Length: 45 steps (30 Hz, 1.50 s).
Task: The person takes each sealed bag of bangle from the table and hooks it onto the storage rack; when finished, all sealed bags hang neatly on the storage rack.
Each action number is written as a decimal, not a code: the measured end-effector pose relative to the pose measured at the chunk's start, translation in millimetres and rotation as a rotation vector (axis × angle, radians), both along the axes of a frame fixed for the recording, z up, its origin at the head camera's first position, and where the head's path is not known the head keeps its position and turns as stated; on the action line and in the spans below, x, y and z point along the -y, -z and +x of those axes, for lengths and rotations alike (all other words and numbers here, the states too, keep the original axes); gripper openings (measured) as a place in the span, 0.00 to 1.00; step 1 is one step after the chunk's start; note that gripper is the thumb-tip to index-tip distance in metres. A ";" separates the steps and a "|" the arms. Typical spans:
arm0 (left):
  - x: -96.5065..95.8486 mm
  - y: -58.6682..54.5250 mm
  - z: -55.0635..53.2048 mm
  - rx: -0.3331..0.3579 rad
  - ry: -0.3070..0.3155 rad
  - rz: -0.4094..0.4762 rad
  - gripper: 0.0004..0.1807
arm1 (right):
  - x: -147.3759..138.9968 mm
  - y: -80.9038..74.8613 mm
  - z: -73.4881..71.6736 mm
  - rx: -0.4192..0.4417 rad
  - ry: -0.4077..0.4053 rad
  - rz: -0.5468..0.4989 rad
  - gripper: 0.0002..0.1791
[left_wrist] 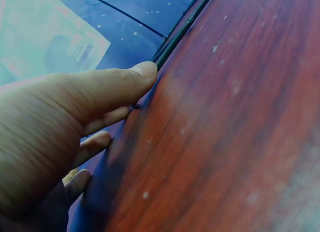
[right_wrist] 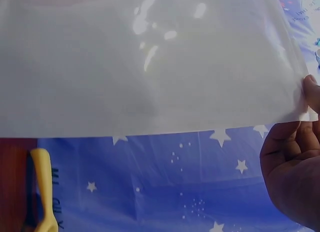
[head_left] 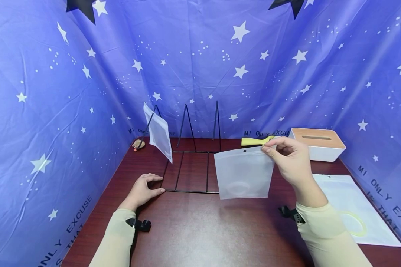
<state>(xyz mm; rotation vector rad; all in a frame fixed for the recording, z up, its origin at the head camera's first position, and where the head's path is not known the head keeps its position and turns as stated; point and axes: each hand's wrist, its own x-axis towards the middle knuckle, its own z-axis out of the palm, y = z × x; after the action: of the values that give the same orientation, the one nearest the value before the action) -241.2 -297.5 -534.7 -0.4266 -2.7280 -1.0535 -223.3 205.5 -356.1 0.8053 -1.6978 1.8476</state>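
Note:
My right hand (head_left: 292, 157) pinches the top right corner of a translucent white plastic bag (head_left: 244, 176). The bag hangs in front of the right part of a black wire rack (head_left: 191, 191) and has a small hole near its top edge. A faint ring shape shows low on it. In the right wrist view, this bag (right_wrist: 150, 82) fills the upper part. My left hand (head_left: 143, 191) holds the rack's front left corner, thumb and fingers about the wire; in the left wrist view, the thumb (left_wrist: 115, 87) meets the bar. Another white bag (head_left: 159, 133) stands tilted at the rack's left upright.
A larger white bag (head_left: 351, 200) with a pale yellow-green ring shape lies at the right. Behind my right hand are a yellow handled object (head_left: 255, 141) and a white box with a wooden lid (head_left: 315, 144). A small tan object (head_left: 139, 144) sits at the back left. Starry blue cloth surrounds the table.

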 end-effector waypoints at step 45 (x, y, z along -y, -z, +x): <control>-20.2 -12.7 2.3 -0.100 0.071 0.111 0.26 | 60.8 5.4 -5.0 0.034 0.073 -0.028 0.06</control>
<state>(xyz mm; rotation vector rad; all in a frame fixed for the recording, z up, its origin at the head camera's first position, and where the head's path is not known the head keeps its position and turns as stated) -238.9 -277.2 -522.0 -0.5455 -2.5704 -1.1619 -228.2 144.7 -361.5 0.6951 -1.6960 1.8415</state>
